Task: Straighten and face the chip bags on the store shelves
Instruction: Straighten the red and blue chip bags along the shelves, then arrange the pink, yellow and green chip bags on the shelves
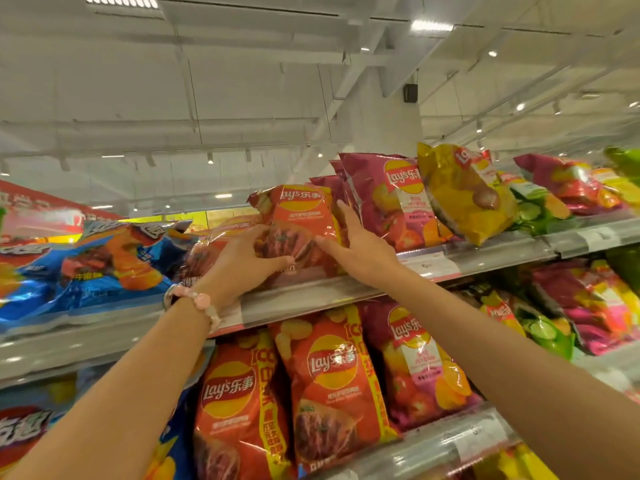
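Observation:
An orange-red chip bag (300, 216) stands upright on the top shelf (311, 299), its front facing me. My left hand (242, 261), with a pink bead bracelet on the wrist, grips the bag's lower left side, fingers and thumb curled round it. My right hand (360, 244) lies flat against the bag's right edge with straight fingers. Another orange-red bag (211, 244) lies flat just left of it, partly hidden by my left hand.
Purple bags (384, 199) stand right of the held bag, then a tilted yellow bag (464, 195) and green bags (533, 209). Blue bags (104, 265) lie at the left. The lower shelf holds orange-red bags (329, 386), purple bags (419, 362) and more to the right.

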